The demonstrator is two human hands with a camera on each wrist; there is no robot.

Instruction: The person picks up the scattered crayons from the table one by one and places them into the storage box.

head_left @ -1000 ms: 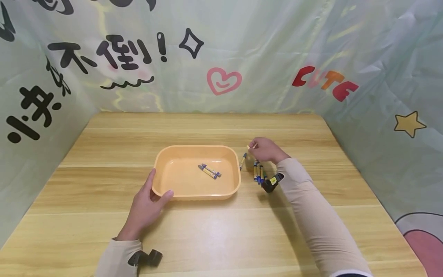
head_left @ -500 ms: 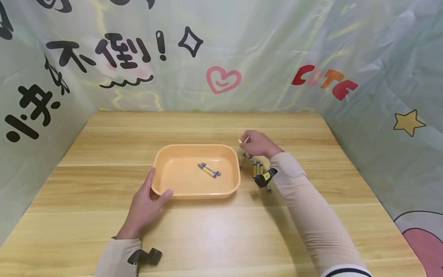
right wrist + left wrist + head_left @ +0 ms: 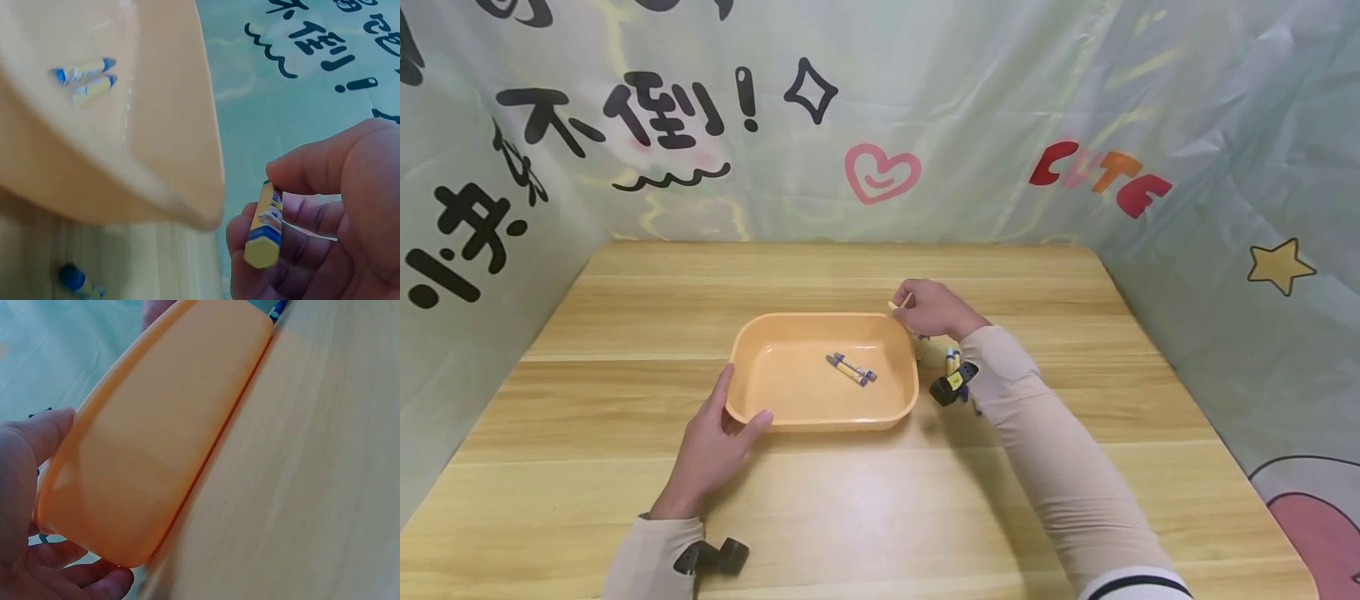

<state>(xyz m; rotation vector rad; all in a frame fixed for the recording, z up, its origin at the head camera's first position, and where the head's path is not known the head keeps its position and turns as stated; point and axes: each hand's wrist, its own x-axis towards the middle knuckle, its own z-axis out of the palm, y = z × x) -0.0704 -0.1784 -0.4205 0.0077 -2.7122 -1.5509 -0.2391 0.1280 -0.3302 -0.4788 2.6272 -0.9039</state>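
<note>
An orange plastic tray (image 3: pixel 790 398) stands on the table, and two crayons (image 3: pixel 847 372) with yellow and blue wrappers lie inside it. My left hand (image 3: pixel 713 454) holds the tray's near left corner, thumb on the near side and fingers round the left end. Above the far right corner of the tray is my right hand (image 3: pixel 936 308), pinching a yellow crayon (image 3: pixel 264 231) between thumb and fingers. In the right wrist view this crayon's flat yellow end faces the camera. Several more crayons (image 3: pixel 951 360) lie to the right of the tray, partly hidden by the right wrist.
A single crayon (image 3: pixel 80 281) lies close outside the tray's right wall. The wooden table (image 3: pixel 850 508) is enclosed by a printed pale green cloth (image 3: pixel 970 108) at the back and both sides. A small black camera (image 3: pixel 953 383) is strapped to the right wrist.
My right hand has moved left with the crayon, from above the loose crayons to the tray's far right corner. The left hand and the tray have stayed in place.
</note>
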